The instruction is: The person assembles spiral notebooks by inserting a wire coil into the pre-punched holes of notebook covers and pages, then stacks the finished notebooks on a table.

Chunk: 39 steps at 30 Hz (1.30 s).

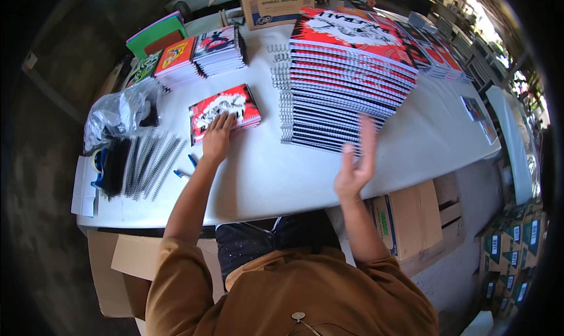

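Note:
My left hand lies flat, fingers spread, on the near edge of a small stack of red, white and black covered notebooks on the white table. My right hand hangs open and empty in the air, fingers up, just in front of a tall leaning stack of spiral-bound notebooks with red covers. The right hand touches nothing.
Loose black spiral coils lie at the table's left, beside a crumpled plastic bag. Smaller notebook piles and a cardboard box stand at the back. A blue pen lies near my left wrist. Cartons sit under the table.

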{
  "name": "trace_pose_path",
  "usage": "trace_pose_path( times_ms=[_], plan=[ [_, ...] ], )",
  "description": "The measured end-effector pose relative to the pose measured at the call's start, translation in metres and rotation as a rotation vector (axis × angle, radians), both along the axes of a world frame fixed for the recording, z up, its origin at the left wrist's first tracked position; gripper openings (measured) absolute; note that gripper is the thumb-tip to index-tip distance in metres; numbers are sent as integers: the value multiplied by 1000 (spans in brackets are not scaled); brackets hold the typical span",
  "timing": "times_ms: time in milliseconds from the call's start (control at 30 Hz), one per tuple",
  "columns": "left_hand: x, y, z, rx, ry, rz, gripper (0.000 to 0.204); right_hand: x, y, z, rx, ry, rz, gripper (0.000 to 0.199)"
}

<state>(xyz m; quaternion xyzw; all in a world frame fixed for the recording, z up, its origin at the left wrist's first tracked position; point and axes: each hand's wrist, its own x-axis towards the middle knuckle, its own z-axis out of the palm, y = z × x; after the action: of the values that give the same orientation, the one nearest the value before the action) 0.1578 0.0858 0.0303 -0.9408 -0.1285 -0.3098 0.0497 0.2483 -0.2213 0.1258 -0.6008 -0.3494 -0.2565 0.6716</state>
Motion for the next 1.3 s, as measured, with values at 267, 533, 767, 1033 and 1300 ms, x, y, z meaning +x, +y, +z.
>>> trace_pose_path(
  times_ms=[267, 533, 767, 1033, 1300],
  plan=[
    [-122, -104, 104, -682, 471, -484, 14, -55, 27, -37, -724, -22, 582, 60],
    [-164, 69, 18, -353, 120, 455, 31, -25, 23, -42, -245, 452, 676, 22],
    [-134, 34, 49, -728, -187, 104, 22, -25, 21, -53, -339, 524, 682, 31],
    [-118, -46, 92, -1241, 108, -196, 43, -24, 16, -53, -370, 527, 693, 26],
    [-111, -56, 111, -1384, 208, 28, 47, -24, 15, -51, -348, 372, 718, 25]
  ],
)
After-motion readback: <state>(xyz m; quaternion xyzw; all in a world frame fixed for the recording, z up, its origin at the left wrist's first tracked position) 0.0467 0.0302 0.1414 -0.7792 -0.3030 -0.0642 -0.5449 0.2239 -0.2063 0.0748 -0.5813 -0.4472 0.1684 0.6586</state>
